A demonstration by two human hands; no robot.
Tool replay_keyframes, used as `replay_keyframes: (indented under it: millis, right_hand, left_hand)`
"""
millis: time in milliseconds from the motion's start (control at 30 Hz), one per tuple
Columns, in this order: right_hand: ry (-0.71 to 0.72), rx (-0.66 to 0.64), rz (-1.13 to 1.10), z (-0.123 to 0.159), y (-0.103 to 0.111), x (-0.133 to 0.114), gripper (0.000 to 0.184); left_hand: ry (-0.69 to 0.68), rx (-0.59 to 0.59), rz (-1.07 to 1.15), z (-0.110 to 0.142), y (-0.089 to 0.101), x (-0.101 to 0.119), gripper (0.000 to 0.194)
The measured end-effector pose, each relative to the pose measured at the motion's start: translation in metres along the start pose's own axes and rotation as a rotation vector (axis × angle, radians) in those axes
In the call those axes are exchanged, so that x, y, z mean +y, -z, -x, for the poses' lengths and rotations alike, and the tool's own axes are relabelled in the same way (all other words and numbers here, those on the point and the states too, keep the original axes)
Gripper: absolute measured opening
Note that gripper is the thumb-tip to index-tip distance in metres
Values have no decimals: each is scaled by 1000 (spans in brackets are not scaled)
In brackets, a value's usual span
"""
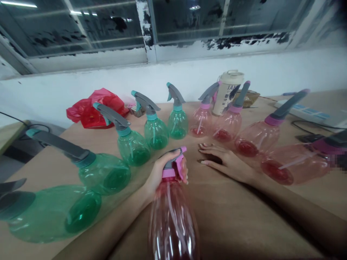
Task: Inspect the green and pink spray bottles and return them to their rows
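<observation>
My left hand (169,164) is wrapped round the grey and pink trigger head of a clear pink spray bottle (173,220) in front of me; a dip tube shows inside it. My right hand (221,159) lies palm down on the wooden table (217,209), fingers stretched out and holding nothing. Several green spray bottles (134,148) curve away on the left, with grey and teal heads. On the right stand several pink spray bottles (257,137) with grey and pink heads, the closest to my right hand's far side.
A red plastic bag (97,108) lies at the back left. Behind the pink bottles stands a cream lidded cup (227,92). A white power strip (303,110) and black cables are at the right. A white wall with windows (222,21) borders the table's back.
</observation>
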State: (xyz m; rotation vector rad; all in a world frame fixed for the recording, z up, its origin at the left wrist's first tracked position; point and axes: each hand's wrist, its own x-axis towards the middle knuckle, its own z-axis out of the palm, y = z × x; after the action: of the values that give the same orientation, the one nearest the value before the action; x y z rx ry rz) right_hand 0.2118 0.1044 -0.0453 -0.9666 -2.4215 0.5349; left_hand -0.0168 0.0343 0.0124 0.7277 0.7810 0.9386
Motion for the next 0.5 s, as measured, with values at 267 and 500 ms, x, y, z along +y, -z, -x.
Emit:
replay_keyframes:
  millis: [267,500]
  right_hand:
    - [-15,-10,23,1,1,0,47]
    - [-18,-1,16,1,1,-2,46]
  left_hand:
    - [177,52,196,-14,21,2,52]
    - [165,67,265,-21,31,2,51]
